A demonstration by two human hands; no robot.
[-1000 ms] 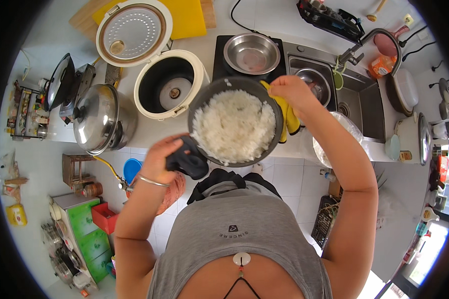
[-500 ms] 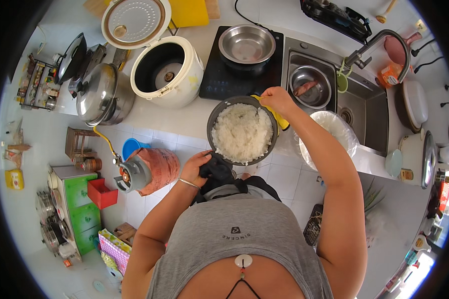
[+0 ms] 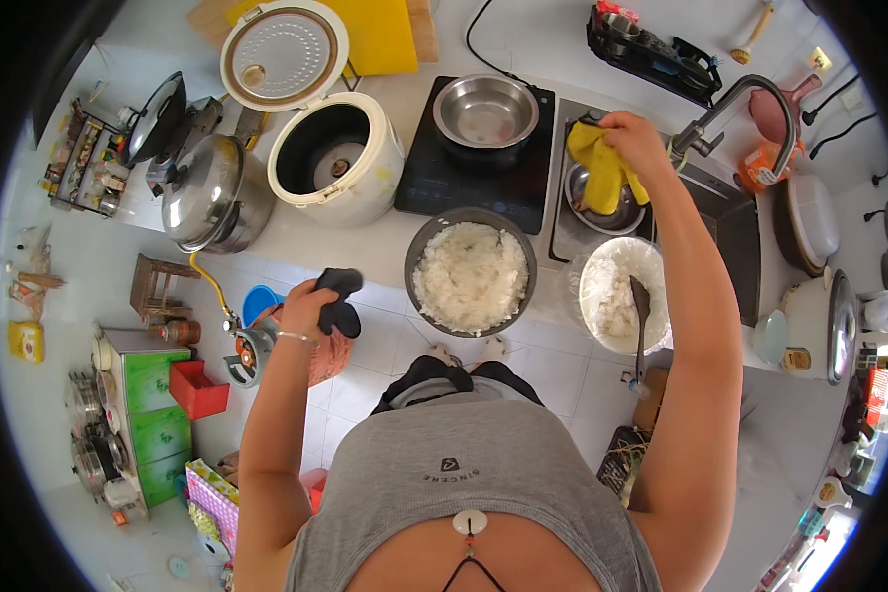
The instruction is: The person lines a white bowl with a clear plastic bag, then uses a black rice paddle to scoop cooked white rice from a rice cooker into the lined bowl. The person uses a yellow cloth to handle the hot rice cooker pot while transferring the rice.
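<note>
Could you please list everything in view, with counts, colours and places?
Counter: 1, pale, centre
Rice pot: 1, dark grey, counter's front edge
Tub: 1, white, right of rice pot
Rice: 2 heaps, white, rice pot, tub
Spoon: 1, brown, in tub
Hob: 1, black, on counter
Basin: 1, silver, over hob
Cooker: 1, cream, left of hob
Lidded pot: 1, silver, left of cooker
Sink: 1, grey, right of hob
Tap: 1, grey, behind sink
Yellow cloth: 1, yellow, over sink
Black cloth: 1, black, left of rice pot
Bucket: 1, blue, left
Others: many, mixed, around the edges
Shirt: 1, grey, bottom centre
Left hand: 1, bare, on black cloth
Right hand: 1, bare, on yellow cloth
</note>
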